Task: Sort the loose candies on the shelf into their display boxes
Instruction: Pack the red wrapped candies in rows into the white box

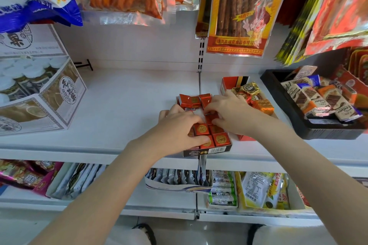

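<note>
A small dark display box [207,151] stands at the front edge of the white shelf [129,97], filled with square red-wrapped candies [220,139]. My left hand [182,127] rests on the box's left side, thumb and fingers pressing on the candies there. My right hand [229,114] lies over the box's middle, fingertips pinching a red candy [210,118]. Further red candies [188,100] sit at the box's far end. To the right, an orange box [229,83] holds gold and orange wrapped candies [249,89].
A black tray [282,103] of chocolate bars stands on the right. A large printed carton [39,93] fills the shelf's left. Snack bags [237,12] hang overhead. Below, a lower shelf [159,203] holds packets.
</note>
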### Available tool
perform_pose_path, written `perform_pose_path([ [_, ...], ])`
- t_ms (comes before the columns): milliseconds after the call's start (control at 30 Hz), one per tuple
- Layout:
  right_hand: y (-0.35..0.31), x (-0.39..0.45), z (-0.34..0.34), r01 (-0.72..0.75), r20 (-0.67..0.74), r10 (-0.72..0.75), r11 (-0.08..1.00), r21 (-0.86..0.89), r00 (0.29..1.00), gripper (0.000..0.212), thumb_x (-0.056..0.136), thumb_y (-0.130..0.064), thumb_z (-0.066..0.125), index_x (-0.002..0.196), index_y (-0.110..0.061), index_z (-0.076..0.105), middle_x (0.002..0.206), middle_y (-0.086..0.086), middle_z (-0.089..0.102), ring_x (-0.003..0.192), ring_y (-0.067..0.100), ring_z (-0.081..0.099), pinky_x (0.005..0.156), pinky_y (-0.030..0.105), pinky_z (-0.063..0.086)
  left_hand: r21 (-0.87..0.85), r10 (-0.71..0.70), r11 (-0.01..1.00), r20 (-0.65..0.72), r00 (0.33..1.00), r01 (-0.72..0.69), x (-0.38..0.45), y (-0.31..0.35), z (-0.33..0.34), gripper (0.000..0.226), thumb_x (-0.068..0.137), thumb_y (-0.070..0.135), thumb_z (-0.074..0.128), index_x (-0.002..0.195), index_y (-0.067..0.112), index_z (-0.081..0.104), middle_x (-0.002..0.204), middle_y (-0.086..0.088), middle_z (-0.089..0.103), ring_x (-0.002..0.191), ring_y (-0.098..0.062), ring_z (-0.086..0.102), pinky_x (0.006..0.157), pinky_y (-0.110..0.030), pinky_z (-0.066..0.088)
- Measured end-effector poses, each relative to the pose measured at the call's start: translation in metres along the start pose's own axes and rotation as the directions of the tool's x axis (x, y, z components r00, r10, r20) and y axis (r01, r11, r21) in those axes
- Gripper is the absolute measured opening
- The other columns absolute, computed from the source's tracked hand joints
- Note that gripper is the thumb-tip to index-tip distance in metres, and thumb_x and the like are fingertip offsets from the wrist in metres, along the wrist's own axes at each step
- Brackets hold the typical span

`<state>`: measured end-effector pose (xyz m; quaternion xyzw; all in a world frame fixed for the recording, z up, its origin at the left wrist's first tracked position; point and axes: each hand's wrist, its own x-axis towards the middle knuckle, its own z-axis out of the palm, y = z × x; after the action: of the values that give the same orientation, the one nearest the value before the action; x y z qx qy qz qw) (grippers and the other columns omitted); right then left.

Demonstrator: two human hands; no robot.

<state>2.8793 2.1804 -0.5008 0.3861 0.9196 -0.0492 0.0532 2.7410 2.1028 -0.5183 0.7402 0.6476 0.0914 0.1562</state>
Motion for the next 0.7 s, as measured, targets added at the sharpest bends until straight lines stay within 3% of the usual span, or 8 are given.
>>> perform_pose_path([
  [233,0.001,-0.002,-0.004,0.004,0.064,-0.007,0.999,0.047,0.998,0.034,0.090,-0.023,0.052,0.125,-0.024,0.051,0.127,0.002,0.041,0.121,0.023,0.035,0.102,0.045,0.028,0.004,0.005,1.000,0.042,0.999,-0.005,-0.002,0.000,-0.002,0.043,0.083,0.051,0.052,0.120,0.029,0.053,0.119,0.011,0.054,0.113,-0.014,0.032,0.099,-0.037,0.022],
  [333,0.004,-0.003,-0.001,0.028,-0.024,-0.025,0.992,0.127,0.999,0.026,0.086,-0.021,0.058,0.112,-0.022,0.058,0.109,-0.002,0.041,0.112,0.021,0.042,0.100,0.044,0.035,-0.002,0.002,1.000,0.047,0.999,-0.002,-0.002,0.000,-0.002,0.043,0.084,0.051,0.052,0.121,0.028,0.052,0.120,0.010,0.053,0.114,-0.014,0.031,0.099,-0.037,0.022],
  [433,0.010,-0.007,-0.002,0.078,-0.135,-0.050,0.975,0.208,0.990,0.015,0.081,-0.020,0.065,0.095,-0.021,0.059,0.088,-0.010,0.043,0.090,0.011,0.046,0.081,0.023,0.041,-0.014,-0.001,1.000,0.052,0.999,0.002,-0.003,0.000,-0.002,0.044,0.084,0.050,0.051,0.122,0.028,0.051,0.122,0.010,0.052,0.116,-0.015,0.031,0.100,-0.038,0.022],
  [500,0.011,-0.011,-0.004,0.101,-0.130,-0.070,0.962,0.253,0.989,0.014,0.080,-0.018,0.067,0.091,-0.021,0.058,0.074,-0.018,0.043,0.070,0.001,0.044,0.061,0.011,0.032,-0.016,-0.002,1.000,0.056,0.998,0.003,-0.004,0.001,-0.002,0.044,0.084,0.050,0.051,0.123,0.028,0.051,0.122,0.010,0.052,0.116,-0.015,0.031,0.100,-0.037,0.022],
  [567,0.012,-0.014,-0.004,0.127,-0.115,-0.097,0.946,0.298,0.989,0.017,0.079,-0.015,0.068,0.087,-0.024,0.055,0.074,-0.017,0.049,0.064,-0.004,0.044,0.057,0.011,0.030,-0.014,-0.004,1.000,0.058,0.998,0.004,-0.004,0.001,-0.002,0.044,0.084,0.050,0.051,0.122,0.028,0.052,0.122,0.010,0.052,0.117,-0.015,0.031,0.099,-0.037,0.022],
  [700,0.018,-0.019,-0.007,0.149,-0.129,-0.106,0.906,0.396,0.986,0.025,0.079,-0.011,0.066,0.082,-0.029,0.050,0.089,-0.010,0.059,0.072,0.002,0.057,0.065,0.017,0.045,-0.016,-0.008,1.000,0.058,0.998,0.008,-0.004,0.001,-0.002,0.043,0.085,0.050,0.051,0.122,0.030,0.051,0.124,0.011,0.051,0.117,-0.016,0.031,0.099,-0.037,0.022],
])
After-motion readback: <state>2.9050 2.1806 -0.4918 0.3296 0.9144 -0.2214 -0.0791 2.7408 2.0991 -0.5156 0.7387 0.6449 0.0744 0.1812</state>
